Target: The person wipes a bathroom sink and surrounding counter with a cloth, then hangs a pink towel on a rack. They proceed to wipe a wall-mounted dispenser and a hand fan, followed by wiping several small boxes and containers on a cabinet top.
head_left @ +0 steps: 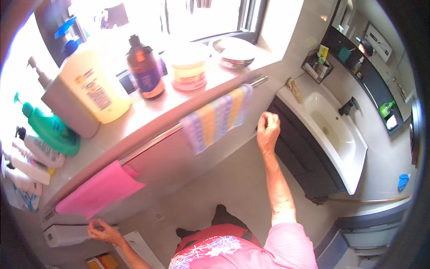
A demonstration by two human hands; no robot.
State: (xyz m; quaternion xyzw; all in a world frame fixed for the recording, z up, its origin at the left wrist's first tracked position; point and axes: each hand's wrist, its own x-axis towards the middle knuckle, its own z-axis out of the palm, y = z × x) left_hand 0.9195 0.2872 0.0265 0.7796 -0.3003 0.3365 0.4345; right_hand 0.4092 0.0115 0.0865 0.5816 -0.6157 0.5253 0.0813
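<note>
At the lower left, my left hand [104, 232] is half curled with its fingers a little apart, and nothing shows in it. It is just below the lower edge of a pink towel [101, 190] that hangs over a metal towel rail [152, 142]. My right hand [268, 132] is raised in front of the dark vanity cabinet [304, 150], its fingers curled in together with nothing visible in them. A striped towel [219, 119] in purple, yellow and blue hangs on the same rail, to the left of that hand and apart from it.
Along the windowsill stand a yellow pump bottle [92, 85], a green pump bottle [50, 127], a brown bottle [144, 67], a tub [186, 71] and a metal bowl [232, 53]. A white washbasin [354, 168] lies right, with a black tap [348, 106] and wire basket [317, 67].
</note>
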